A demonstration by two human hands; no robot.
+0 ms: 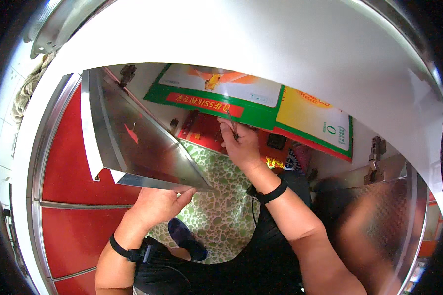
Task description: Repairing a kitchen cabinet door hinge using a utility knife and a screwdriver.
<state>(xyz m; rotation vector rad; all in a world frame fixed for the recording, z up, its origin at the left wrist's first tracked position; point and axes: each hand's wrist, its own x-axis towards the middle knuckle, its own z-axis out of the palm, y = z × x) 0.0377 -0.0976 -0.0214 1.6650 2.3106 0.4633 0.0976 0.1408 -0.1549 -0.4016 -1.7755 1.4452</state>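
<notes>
My left hand (162, 204) grips the lower edge of a steel cabinet door (147, 147), which hangs open at the left, angled inward. My right hand (238, 142) is closed on a thin metal tool (230, 118), raised against a green printed cardboard sheet (256, 118) inside the cabinet. The tool's lower part is mostly hidden by my fingers. Behind my right hand lies a red printed box or sheet (204, 130). Metal hinges (376, 157) show on the cabinet's inner walls.
A white countertop (221, 29) arches over the opening. Red cabinet fronts (69, 147) are at the left, with a draped cloth (27, 93) above. A reflective steel panel (364, 231) stands at the right. My slippered foot (182, 233) rests on the green pebble-patterned floor (214, 211).
</notes>
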